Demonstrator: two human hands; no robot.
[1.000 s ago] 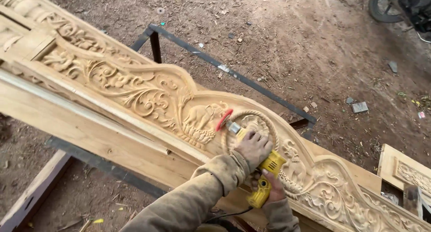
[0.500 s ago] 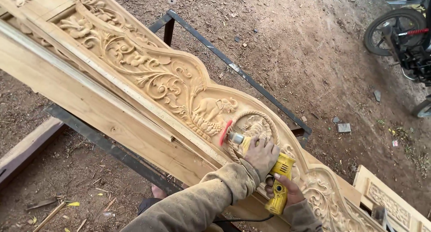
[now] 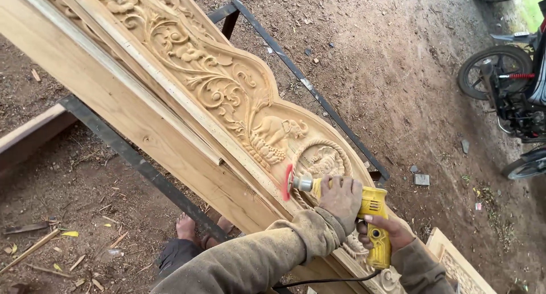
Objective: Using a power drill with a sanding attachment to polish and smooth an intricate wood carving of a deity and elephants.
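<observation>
Since the earlier picture, the long carved wooden panel (image 3: 216,95) fills more of the view, and the yellow power sander with a red round disc (image 3: 364,214) sits lower and more to the right.

The left hand (image 3: 340,198) is on top of the front of the sander, with its fingers curled tight around the body just behind the metal neck. The right hand (image 3: 392,231) holds the yellow handle at the back, fingers wrapped around it. The red disc (image 3: 288,182) stands on its edge and touches the panel beside a carved rope ring (image 3: 321,157). A carved elephant (image 3: 276,134) is just above the ring.

There is one sander, one red disc, two hands and one big panel. A second, small carved wooden piece (image 3: 458,265) lies at the lower right.

The panel rests on a black metal frame (image 3: 142,166). A bare foot (image 3: 186,228) stands on the dirt ground (image 3: 398,60) under it. A black cord (image 3: 324,281) runs below the dusty brown sleeves (image 3: 256,260). A motorbike (image 3: 512,89) is parked at the right, well apart. The left sleeve hides part of the panel's lower edge.
</observation>
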